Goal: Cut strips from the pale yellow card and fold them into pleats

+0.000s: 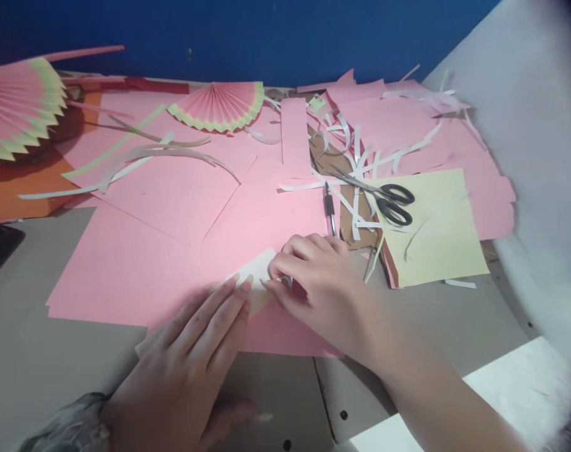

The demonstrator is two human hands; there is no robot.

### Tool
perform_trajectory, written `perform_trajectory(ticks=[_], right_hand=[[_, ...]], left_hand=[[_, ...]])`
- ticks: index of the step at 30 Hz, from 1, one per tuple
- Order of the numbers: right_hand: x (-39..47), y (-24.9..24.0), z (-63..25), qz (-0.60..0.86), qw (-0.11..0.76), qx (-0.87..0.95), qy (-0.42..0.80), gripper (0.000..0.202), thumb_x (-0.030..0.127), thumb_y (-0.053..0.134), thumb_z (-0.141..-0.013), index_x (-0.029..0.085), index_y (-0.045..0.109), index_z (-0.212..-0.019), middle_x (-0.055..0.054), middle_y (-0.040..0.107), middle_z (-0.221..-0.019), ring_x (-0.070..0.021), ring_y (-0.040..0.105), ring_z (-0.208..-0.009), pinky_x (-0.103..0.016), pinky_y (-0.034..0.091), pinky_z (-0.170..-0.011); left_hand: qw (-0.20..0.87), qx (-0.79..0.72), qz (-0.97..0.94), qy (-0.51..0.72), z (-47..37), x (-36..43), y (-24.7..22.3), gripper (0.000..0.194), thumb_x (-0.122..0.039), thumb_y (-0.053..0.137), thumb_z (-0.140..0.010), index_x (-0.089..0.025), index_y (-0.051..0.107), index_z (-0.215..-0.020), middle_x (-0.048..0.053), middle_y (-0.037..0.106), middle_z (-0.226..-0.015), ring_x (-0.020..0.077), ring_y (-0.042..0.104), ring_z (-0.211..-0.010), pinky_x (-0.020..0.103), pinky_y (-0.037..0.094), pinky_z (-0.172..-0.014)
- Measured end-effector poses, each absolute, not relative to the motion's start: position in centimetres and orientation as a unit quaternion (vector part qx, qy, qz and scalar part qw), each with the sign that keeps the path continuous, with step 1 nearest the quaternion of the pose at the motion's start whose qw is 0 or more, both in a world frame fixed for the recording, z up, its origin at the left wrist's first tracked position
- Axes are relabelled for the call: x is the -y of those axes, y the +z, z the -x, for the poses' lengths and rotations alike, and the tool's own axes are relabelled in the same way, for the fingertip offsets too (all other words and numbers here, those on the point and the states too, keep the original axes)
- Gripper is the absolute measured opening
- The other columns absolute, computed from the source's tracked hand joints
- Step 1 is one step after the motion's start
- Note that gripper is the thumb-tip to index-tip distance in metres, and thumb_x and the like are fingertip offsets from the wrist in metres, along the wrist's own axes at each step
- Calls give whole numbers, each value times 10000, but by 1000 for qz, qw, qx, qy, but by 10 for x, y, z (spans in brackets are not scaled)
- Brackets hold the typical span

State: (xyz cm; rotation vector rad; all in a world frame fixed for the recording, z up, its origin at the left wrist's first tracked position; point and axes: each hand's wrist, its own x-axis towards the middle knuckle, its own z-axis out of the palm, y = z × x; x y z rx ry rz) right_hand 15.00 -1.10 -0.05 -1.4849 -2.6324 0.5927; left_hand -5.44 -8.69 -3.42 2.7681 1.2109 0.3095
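My left hand (196,339) lies flat with its fingers stretched over a pale cream paper strip (258,271), pressing it onto the pink paper sheets (182,270). The strip runs slantwise, and its lower left end shows beyond the hand. At its upper right end my right hand (314,276) is closed, thumb and curled fingers pinching around the edge. The exact grip is partly hidden by the fingers. Just beyond the right hand lies a pen (330,210) with a black grip.
Black-handled scissors (391,201) rest over a light green sheet (436,232) and brown cardboard (330,157). White paper offcuts (356,169) are scattered around. Two pleated pink-and-green paper fans (219,103) lie toward the back and left. A blue wall (266,37) stands behind.
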Motion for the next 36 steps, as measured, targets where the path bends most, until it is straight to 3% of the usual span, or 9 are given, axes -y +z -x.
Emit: perform_trajectory(ticks=[8,28,36], right_hand=[[10,-1,-150,479,19,860,175,162,210,451,-904,209,537,-767,-11,543,-861,-165,464,-845,-355,278,-846],[15,-4,-149,470,21,874,123,170,207,427,-914,212,539,-787,-3,540,-853,-163,481,-811,-360,291,-831],[15,-3,-149,465,23,878,107,175,198,418,-910,219,552,-798,-2,541,-844,-168,475,-800,-361,283,-814]], left_hand=[[65,-392,-915,66,54,85,-37,867,-676,389,-823,-94,255,-1451,110,250,-1525,294,298,-1346,410,108,-1110],[66,-394,-914,70,53,82,-33,896,-688,402,-810,-77,255,-1448,112,265,-1519,278,269,-1363,394,124,-1115],[80,-425,-898,78,47,77,-31,810,-648,431,-824,-132,311,-1436,71,330,-1495,269,311,-1336,406,155,-1112]])
